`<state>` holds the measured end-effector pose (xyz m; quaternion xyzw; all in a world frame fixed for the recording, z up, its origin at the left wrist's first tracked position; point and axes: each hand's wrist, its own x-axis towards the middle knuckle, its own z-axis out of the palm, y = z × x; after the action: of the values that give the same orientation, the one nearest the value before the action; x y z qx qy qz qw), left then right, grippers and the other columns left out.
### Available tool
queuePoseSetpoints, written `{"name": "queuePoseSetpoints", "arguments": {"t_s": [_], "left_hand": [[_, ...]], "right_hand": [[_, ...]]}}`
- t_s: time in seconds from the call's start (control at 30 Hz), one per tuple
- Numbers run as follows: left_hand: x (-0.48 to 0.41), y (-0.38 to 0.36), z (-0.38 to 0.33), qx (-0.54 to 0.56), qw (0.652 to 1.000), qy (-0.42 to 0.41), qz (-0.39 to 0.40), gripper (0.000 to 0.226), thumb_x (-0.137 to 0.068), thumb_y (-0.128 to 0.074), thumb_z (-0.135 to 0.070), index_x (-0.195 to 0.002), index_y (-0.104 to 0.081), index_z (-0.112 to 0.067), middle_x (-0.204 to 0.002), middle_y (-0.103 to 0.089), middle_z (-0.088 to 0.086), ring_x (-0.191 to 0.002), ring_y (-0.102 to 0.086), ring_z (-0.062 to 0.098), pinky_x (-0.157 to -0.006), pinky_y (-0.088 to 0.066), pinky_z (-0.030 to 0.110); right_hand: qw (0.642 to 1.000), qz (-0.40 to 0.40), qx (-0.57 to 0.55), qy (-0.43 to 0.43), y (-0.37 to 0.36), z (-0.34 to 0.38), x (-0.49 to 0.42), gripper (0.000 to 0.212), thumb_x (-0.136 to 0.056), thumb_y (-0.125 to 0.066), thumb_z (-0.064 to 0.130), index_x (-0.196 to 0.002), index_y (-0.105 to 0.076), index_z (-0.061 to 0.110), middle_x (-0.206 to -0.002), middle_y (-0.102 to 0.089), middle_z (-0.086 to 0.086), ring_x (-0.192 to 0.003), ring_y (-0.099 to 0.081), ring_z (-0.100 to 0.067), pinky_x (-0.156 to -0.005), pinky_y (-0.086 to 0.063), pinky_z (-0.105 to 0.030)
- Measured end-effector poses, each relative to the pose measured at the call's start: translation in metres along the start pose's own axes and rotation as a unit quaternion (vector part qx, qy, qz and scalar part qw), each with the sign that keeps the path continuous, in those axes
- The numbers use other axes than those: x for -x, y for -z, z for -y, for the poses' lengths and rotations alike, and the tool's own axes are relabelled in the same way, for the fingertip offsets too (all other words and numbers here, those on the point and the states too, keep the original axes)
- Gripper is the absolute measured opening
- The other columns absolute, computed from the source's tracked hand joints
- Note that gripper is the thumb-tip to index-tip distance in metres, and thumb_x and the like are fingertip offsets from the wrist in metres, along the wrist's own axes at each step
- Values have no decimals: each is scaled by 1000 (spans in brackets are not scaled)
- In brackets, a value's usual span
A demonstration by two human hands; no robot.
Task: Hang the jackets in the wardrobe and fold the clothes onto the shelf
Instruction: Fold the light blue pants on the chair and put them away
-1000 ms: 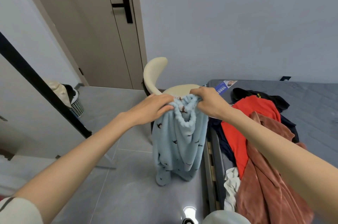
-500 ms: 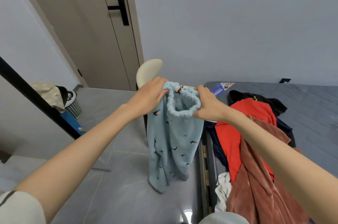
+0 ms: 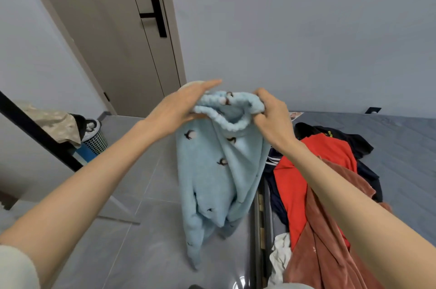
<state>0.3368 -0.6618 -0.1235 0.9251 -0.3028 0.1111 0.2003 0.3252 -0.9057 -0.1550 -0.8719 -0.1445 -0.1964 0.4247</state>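
Hanging from both hands, the blue fleece garment [image 3: 212,182] dangles above the floor [image 3: 132,248], just beside the bed [image 3: 401,147]. The right hand [image 3: 271,116] curls its fingers round the elastic band at the top. The left hand [image 3: 184,109] pinches the other side, forefinger stretched straight. A red top [image 3: 304,170] and a rust velvet piece [image 3: 330,248] lie heaped on the bed.
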Motion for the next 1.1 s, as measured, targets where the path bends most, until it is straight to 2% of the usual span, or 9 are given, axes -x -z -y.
{"name": "queuePoseSetpoints", "arguments": {"t_s": [0.13,0.23,0.37,0.5,0.63,0.77,0.9,1.0,1.1], "left_hand": [[-9,13,12,-154,985,-6,-77,47,-90,-60,-27,-135,-44,-25,-107,-55,-3,-94,-55,17,-74,-36,34],[-10,13,14,-72,997,9,-10,25,-90,-58,-16,-111,-52,-28,-95,-56,-17,-93,-57,10,-80,-37,37],[-13,6,6,146,985,54,-70,18,-86,-56,-13,-96,-56,-28,-86,-60,-15,-80,-55,0,-72,-42,26],[-13,2,18,-96,995,-21,18,17,-90,-60,-21,-107,-60,-23,-88,-52,-17,-84,-45,12,-80,-32,34],[-7,-24,7,-197,976,-8,-89,40,-78,-61,1,-112,-59,-20,-88,-54,-3,-79,-44,24,-68,-20,30],[-6,-30,12,-219,976,9,-7,32,-89,-55,-12,-120,-55,-23,-107,-56,-2,-92,-44,22,-69,-21,29],[-11,-30,2,137,979,150,3,13,-88,-54,-12,-100,-58,-14,-96,-56,0,-90,-46,14,-74,-37,24],[-9,-19,-2,439,868,229,-36,33,-75,-64,8,-100,-60,-13,-90,-62,3,-83,-59,12,-75,-49,17],[-10,-15,1,604,757,244,-51,28,-72,-51,12,-89,-56,-10,-79,-61,5,-74,-61,15,-67,-54,21]], "right_hand": [[998,52,-23,27,5,7,-20,21,-84,-47,5,-104,-53,11,-87,-59,-1,-77,-51,-18,-66,-37,-28],[980,194,-4,-51,3,-4,-25,12,-89,-51,11,-95,-40,10,-77,-50,1,-66,-45,-14,-53,-32,-17],[998,41,-47,-19,-4,-13,-18,22,-84,-55,10,-87,-34,14,-79,-39,7,-68,-38,-6,-56,-31,-13],[979,192,69,-17,-4,-26,-11,24,-80,-54,2,-89,-33,12,-74,-43,-3,-72,-41,-27,-60,-29,-36],[1000,19,11,7,2,-25,-9,25,-76,-43,4,-94,-37,20,-76,-44,6,-71,-38,-20,-58,-33,-27],[977,199,40,-58,-2,-33,3,21,-83,-40,-3,-96,-37,14,-75,-50,-5,-74,-48,-31,-61,-32,-35],[977,108,-121,-137,-2,-29,10,13,-92,-40,4,-95,-41,17,-82,-51,11,-82,-49,-11,-71,-38,-28],[962,132,-185,-152,1,-25,5,13,-93,-42,8,-100,-43,19,-85,-51,13,-73,-49,9,-70,-39,-18],[952,163,-207,-156,2,-27,-2,15,-93,-47,11,-102,-40,21,-88,-49,10,-65,-47,15,-60,-39,-6]]}}
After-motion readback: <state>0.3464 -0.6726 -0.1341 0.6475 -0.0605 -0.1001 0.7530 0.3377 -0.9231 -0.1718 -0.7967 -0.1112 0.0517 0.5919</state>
